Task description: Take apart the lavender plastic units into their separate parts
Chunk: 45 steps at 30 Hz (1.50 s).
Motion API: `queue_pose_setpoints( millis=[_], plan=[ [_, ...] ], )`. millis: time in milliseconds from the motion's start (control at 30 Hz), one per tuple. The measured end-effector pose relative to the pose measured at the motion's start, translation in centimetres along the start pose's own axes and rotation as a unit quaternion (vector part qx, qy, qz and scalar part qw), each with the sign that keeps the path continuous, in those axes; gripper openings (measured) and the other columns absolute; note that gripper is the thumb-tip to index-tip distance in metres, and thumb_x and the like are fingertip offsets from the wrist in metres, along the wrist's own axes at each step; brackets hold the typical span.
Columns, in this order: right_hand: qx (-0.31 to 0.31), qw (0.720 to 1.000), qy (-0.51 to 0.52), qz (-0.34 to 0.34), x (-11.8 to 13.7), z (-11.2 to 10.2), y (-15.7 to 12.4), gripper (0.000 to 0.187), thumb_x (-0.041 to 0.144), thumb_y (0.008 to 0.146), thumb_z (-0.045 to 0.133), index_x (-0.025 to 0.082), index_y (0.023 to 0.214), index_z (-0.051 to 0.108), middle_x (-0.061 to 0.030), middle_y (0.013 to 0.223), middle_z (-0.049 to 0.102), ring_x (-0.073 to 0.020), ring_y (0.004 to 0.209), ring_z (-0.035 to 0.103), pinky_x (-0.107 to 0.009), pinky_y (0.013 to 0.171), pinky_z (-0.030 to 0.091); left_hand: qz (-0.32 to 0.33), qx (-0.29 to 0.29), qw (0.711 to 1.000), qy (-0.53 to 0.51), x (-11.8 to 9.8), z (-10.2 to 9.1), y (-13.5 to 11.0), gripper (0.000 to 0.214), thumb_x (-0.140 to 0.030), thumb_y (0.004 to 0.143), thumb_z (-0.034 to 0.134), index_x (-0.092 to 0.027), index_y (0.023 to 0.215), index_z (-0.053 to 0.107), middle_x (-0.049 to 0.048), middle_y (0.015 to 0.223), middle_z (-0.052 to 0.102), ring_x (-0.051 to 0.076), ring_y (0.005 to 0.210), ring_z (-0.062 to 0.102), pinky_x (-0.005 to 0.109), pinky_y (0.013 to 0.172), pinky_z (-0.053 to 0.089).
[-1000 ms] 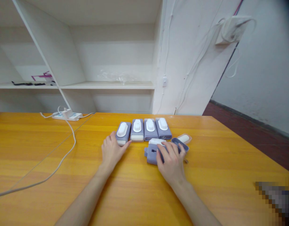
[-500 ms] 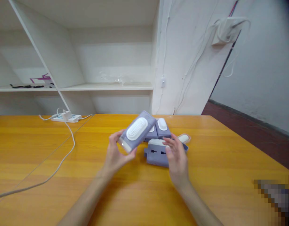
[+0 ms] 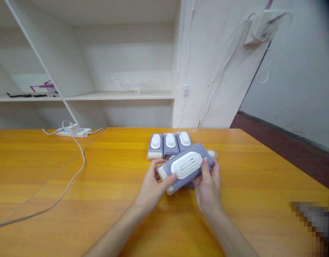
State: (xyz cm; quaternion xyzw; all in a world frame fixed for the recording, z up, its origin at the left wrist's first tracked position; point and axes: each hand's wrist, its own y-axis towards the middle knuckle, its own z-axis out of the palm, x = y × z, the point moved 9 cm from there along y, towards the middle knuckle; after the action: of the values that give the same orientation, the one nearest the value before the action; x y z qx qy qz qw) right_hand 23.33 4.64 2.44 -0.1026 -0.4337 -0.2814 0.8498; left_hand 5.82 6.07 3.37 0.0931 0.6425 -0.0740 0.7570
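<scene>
Just above the bench (image 3: 100,200), the left hand (image 3: 151,182) and right hand (image 3: 208,189) are clamped on a tilted purple case (image 3: 187,166), one at each end. Beneath, another purple piece (image 3: 190,185) shows, mostly hidden. Three similar cases (image 3: 170,143) lie in a row close behind; a white piece (image 3: 212,153) sits just right. Wood stretches left to a pale cord (image 3: 84,161); the right edge (image 3: 279,157) slants beside red floor (image 3: 277,140).

Purple-grey box (image 3: 182,181), white bristled oval (image 3: 186,165) on top, tilted, held up
</scene>
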Motion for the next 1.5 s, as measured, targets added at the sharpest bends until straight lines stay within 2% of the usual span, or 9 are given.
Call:
queue_pose_setpoints(
  millis=[133,233,400,533,667,767,967,1267,1500],
  plan=[
    [-0.026,0.999,0.019,0.002,0.7,0.4,-0.3,0.028,0.043,0.080,0.067,0.027,0.099,0.054,0.0023,0.096,0.067,-0.0134,0.080,0.065,-0.028,0.075,0.054,-0.029,-0.067,0.997,-0.027,-0.4,0.2,-0.5,0.061,-0.039,0.057,0.084,-0.020,0.102,0.048,0.0072,0.099,0.068,0.021,0.088,0.066,0.030,0.074,0.054],
    [-0.030,0.999,0.034,0.016,1.1,0.4,0.3,0.028,0.041,0.078,0.069,0.027,0.096,0.054,0.0026,0.094,0.067,-0.0144,0.082,0.065,-0.030,0.073,0.054,-0.012,-0.110,0.993,-0.033,-1.0,0.1,-1.3,0.055,-0.042,0.060,0.082,-0.021,0.099,0.050,0.0052,0.092,0.068,0.018,0.080,0.066,0.028,0.068,0.055],
    [-0.108,0.992,0.046,-0.044,3.7,-3.5,3.3,0.028,0.038,0.076,0.070,0.028,0.092,0.050,0.0049,0.099,0.066,-0.0159,0.080,0.064,-0.037,0.065,0.055,0.006,-0.163,0.985,-0.048,-2.5,-3.0,-1.5,0.041,-0.047,0.071,0.073,-0.022,0.088,0.045,-0.0048,0.071,0.055,0.011,0.058,0.055,0.023,0.049,0.048],
    [-0.107,0.992,0.067,0.003,3.1,-4.7,4.6,0.026,0.034,0.075,0.070,0.027,0.091,0.050,0.0046,0.099,0.066,-0.0148,0.077,0.063,-0.033,0.061,0.053,0.025,-0.123,0.980,0.152,-3.1,-5.3,0.2,0.047,-0.047,0.071,0.072,-0.021,0.103,0.051,-0.0002,0.082,0.062,0.016,0.073,0.061,0.027,0.063,0.050],
    [-0.079,0.994,0.063,0.033,1.8,-3.6,3.9,0.026,0.033,0.075,0.070,0.027,0.092,0.050,0.0059,0.094,0.066,-0.0140,0.078,0.064,-0.032,0.064,0.053,0.041,-0.118,0.901,0.416,-1.5,-7.4,1.8,0.043,-0.044,0.078,0.062,-0.021,0.113,0.054,0.0049,0.092,0.064,0.024,0.087,0.063,0.039,0.081,0.049],
    [-0.068,0.995,0.062,0.042,1.3,-3.0,3.3,0.027,0.036,0.076,0.071,0.027,0.090,0.050,0.0070,0.093,0.067,-0.0134,0.079,0.065,-0.034,0.068,0.054,0.079,-0.138,0.863,0.479,-0.9,-8.3,2.3,0.047,-0.039,0.075,0.064,-0.018,0.115,0.052,0.0110,0.108,0.060,0.028,0.101,0.060,0.043,0.089,0.046],
    [-0.058,0.994,0.065,0.065,0.4,-2.9,3.2,0.026,0.041,0.079,0.069,0.028,0.093,0.052,0.0055,0.096,0.069,-0.0133,0.081,0.066,-0.037,0.072,0.055,0.064,-0.136,0.901,0.407,-0.9,-8.5,2.7,0.036,-0.038,0.085,0.049,-0.017,0.114,0.055,0.0065,0.092,0.069,0.021,0.080,0.066,0.031,0.071,0.048],
    [-0.044,0.995,0.066,0.057,0.1,-2.5,2.7,0.028,0.036,0.076,0.072,0.029,0.097,0.055,0.0045,0.102,0.070,-0.0131,0.086,0.066,-0.036,0.075,0.055,0.032,-0.063,0.846,0.528,0.3,-7.2,2.8,0.034,-0.034,0.089,0.044,-0.019,0.067,0.064,0.0041,0.063,0.063,0.018,0.060,0.058,0.025,0.055,0.032],
    [-0.035,0.995,0.073,0.060,0.2,-2.3,2.6,0.026,0.037,0.077,0.072,0.029,0.097,0.057,0.0055,0.103,0.069,-0.0118,0.085,0.066,-0.034,0.076,0.054,0.085,-0.093,0.798,0.590,-1.4,-6.5,1.8,0.029,-0.039,0.092,0.043,-0.021,0.097,0.065,0.0079,0.086,0.064,0.023,0.079,0.062,0.031,0.067,0.041]
  ],
)
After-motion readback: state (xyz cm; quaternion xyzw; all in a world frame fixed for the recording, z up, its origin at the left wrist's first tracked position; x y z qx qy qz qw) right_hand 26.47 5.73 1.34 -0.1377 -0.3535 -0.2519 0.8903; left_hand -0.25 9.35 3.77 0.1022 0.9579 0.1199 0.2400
